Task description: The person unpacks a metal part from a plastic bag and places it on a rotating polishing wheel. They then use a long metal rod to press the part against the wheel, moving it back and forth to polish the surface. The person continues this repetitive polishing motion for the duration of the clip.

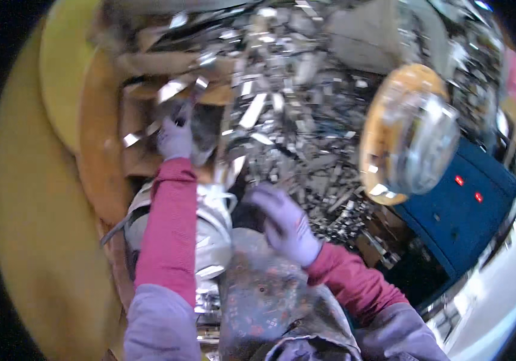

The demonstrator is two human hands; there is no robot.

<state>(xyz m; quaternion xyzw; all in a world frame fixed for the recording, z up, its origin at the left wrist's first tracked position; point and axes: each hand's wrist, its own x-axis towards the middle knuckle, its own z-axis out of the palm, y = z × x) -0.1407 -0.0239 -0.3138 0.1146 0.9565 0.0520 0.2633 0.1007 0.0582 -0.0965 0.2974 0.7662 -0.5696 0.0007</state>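
Sorting scrap: left hand (175, 139) pinches a metal strip (171, 90) at the cardboard box (135, 114). Right hand (285, 225), fingers spread and empty, hovers near the scrap pile (294, 108). Next move probably needs a careful grip on sharp pieces.

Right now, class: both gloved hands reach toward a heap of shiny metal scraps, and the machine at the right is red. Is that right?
Not quite. The machine at the right is blue, as the head view shows. The gloved left hand and right hand do reach toward the shiny metal scraps.

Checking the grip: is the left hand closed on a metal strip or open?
Closed: the left hand pinches a shiny metal strip above the scrap pile.
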